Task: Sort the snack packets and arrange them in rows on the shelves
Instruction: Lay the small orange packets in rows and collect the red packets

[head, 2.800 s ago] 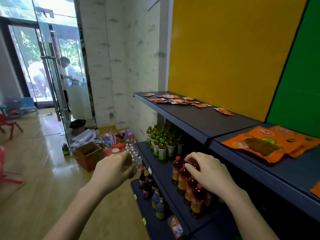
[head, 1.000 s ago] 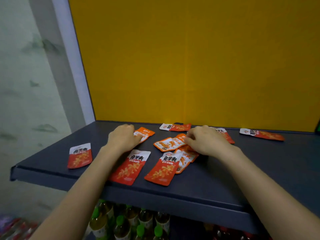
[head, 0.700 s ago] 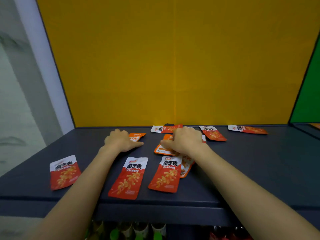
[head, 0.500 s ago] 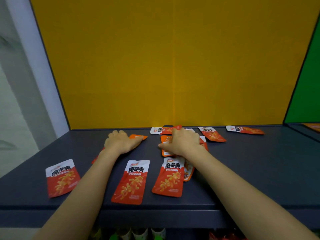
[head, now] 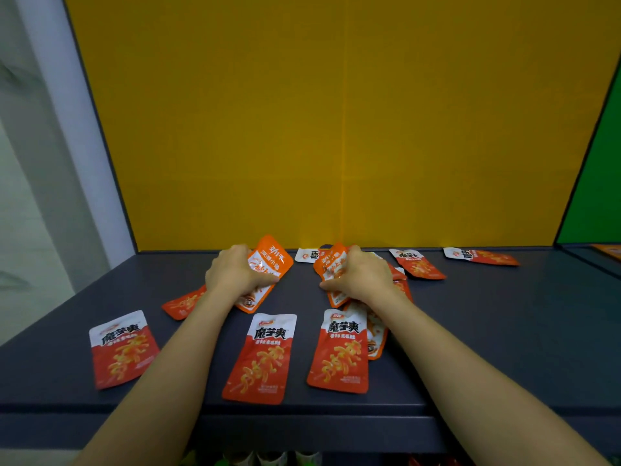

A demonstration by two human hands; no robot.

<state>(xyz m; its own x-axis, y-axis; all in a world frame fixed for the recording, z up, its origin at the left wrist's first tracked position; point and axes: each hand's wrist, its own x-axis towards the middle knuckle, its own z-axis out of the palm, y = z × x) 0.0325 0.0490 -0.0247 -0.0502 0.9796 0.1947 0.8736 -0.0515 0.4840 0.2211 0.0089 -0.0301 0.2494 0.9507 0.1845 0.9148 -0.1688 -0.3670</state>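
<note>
the left hand (head: 235,274) is curled round an orange packet (head: 270,260), thumb laid across it, and the packet's far end tilts up off the dark shelf (head: 504,331). the right hand (head: 361,279) grasps a second orange packet (head: 331,264) in the same way, fingers bent over it, just beyond a small overlapping heap of packets (head: 376,331) beside its wrist. both hands are far back on the shelf, near the yellow back panel (head: 336,129). along the near edge three packets lie flat in a row: the left red packet (head: 124,348) well apart from the others, the middle red packet (head: 260,359), and the right red packet (head: 341,354), which touches the heap. a fourth red packet (head: 183,302) lies partly under the left forearm. far right, close to the panel, lie two further red packets (head: 416,265) (head: 480,257), and a white-ended packet (head: 307,255) lies between the hands. a green panel (head: 598,179) closes the right side. blurred bottle tops (head: 268,460) show below the shelf's front lip.
</note>
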